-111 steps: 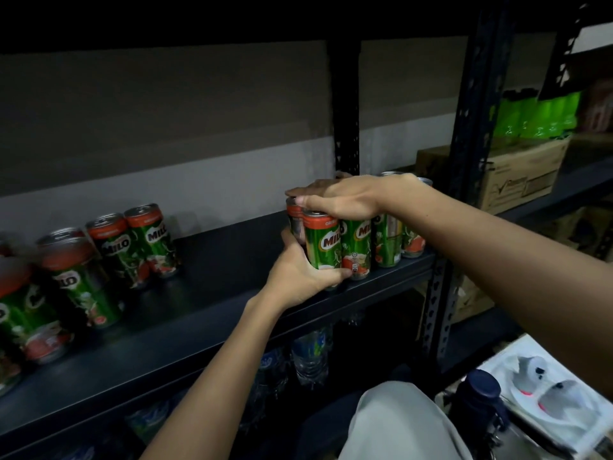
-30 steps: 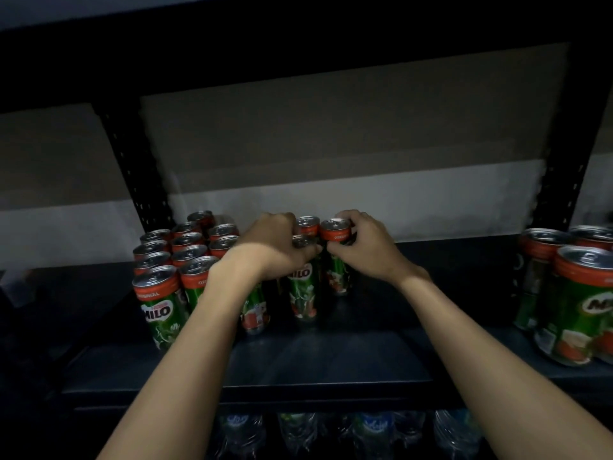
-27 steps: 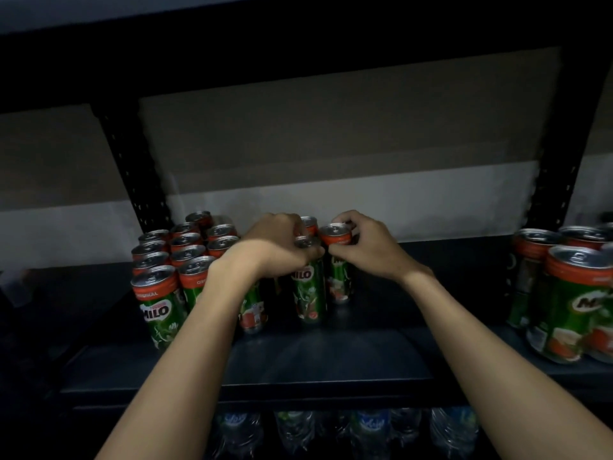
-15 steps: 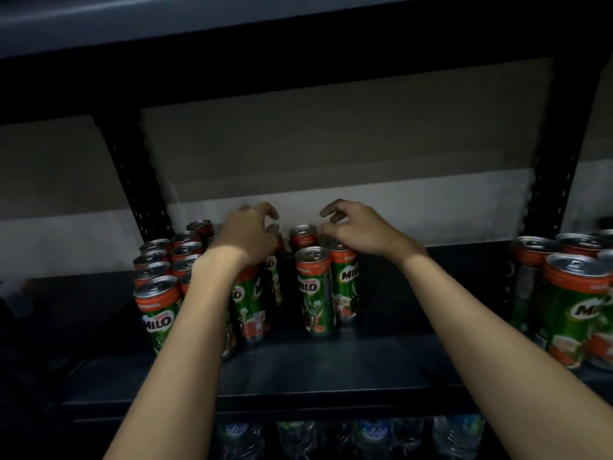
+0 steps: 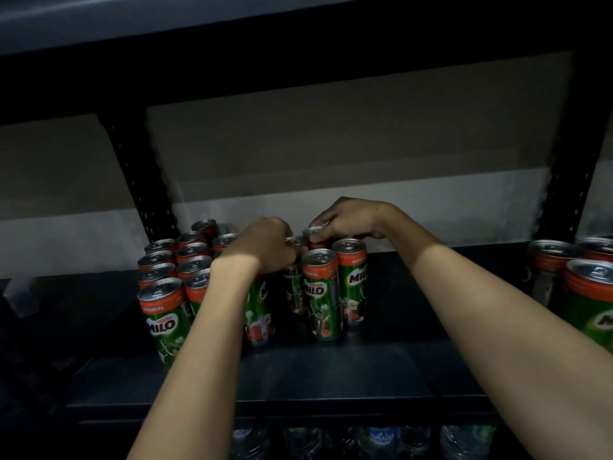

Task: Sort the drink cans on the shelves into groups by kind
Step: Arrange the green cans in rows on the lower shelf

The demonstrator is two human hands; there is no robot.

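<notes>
Dim light; view looks down along both bare forearms onto a dark shelf (image 5: pixel 331 376).

Below the shelf's front edge: tops of clear water bottles (image 5: pixel 378 439) on a lower level, labels blurred.

Near the front edge, left of centre: one upright green-and-red can (image 5: pixel 164 313) marked MILO, the front corner of a packed block of cans (image 5: pixel 185 257) that runs back toward the left rear upright post (image 5: pixel 142 180). All upright, touching or just beside one another.

Centre of shelf: a pair of cans (image 5: pixel 335 290) side by side, upright, standing apart from the left block. The left forearm crosses in front of another can (image 5: pixel 258 313) between block and pair.

Right edge of shelf: a second cluster of cans (image 5: pixel 583 280), same green-and-red kind, well apart from the centre group, partly cut off by the frame.

Left hand (image 5: pixel 265 247): knuckles up, fingers curled down over the can tops just behind the forearm. Contact seems to be with a rear can (image 5: pixel 295 242) whose silver lid shows at the fingertips; cannot tell for certain whether it is gripped or only touched.

Right hand (image 5: pixel 348 217): reaches over the centre pair, fingers curled and pinching the rim of a back can (image 5: pixel 315 234) behind them.

Behind the shelf: a plain wall (image 5: pixel 365 161), darker above, paler below. An upper shelf (image 5: pixel 232 28) spans the top of the view.
</notes>
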